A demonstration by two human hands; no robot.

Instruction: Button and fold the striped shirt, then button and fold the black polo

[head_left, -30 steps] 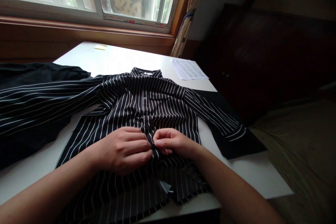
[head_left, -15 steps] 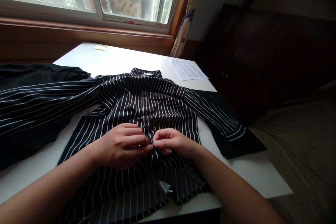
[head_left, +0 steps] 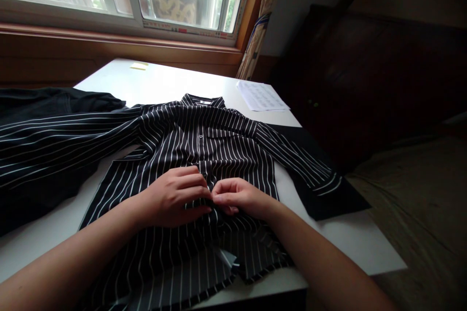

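A black shirt with thin white stripes (head_left: 204,141) lies front-up on the white table (head_left: 164,80), collar toward the window, sleeves spread to both sides. Both my hands meet at its button placket, low on the front. My left hand (head_left: 175,198) is closed, its fingers pinching the fabric edge. Touching it fingertip to fingertip, my right hand (head_left: 237,198) is curled shut on the opposite edge of the placket. The button between them is hidden by my fingers.
A printed sheet of paper (head_left: 260,95) lies at the table's far right. A small yellow note (head_left: 139,65) sits near the window side. Dark cloth (head_left: 54,99) is heaped at the left. A dark cabinet (head_left: 365,82) stands to the right, beyond the table edge.
My left hand has shifted slightly up and away along the placket, its fingers re-pinching the fabric. My right hand has barely moved.
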